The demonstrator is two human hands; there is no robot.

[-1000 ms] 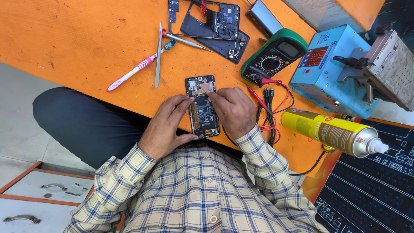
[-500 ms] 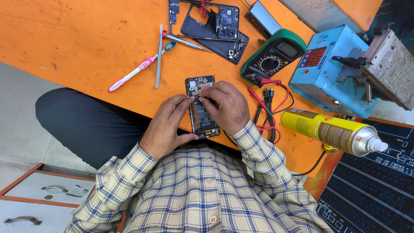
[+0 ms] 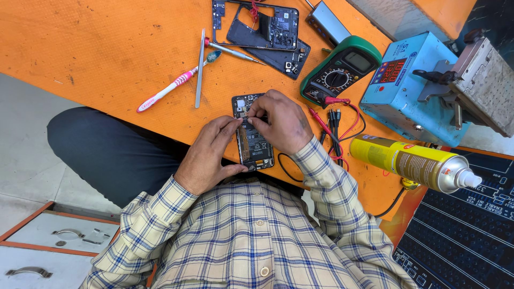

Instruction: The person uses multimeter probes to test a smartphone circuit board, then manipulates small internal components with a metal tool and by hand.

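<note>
An opened phone point(image 3: 251, 140) lies at the near edge of the orange counter point(image 3: 107, 53). The left hand point(image 3: 211, 155) clasps its side, and the right hand point(image 3: 281, 120) pinches a small part on its upper half (too small to identify). A multimeter point(image 3: 340, 77) sits just beyond.

A yellow spray can point(image 3: 412, 163) lies at the right. The green multimeter point(image 3: 341, 76) has a grey screen. The blue box point(image 3: 409, 88) shows a red display.
</note>
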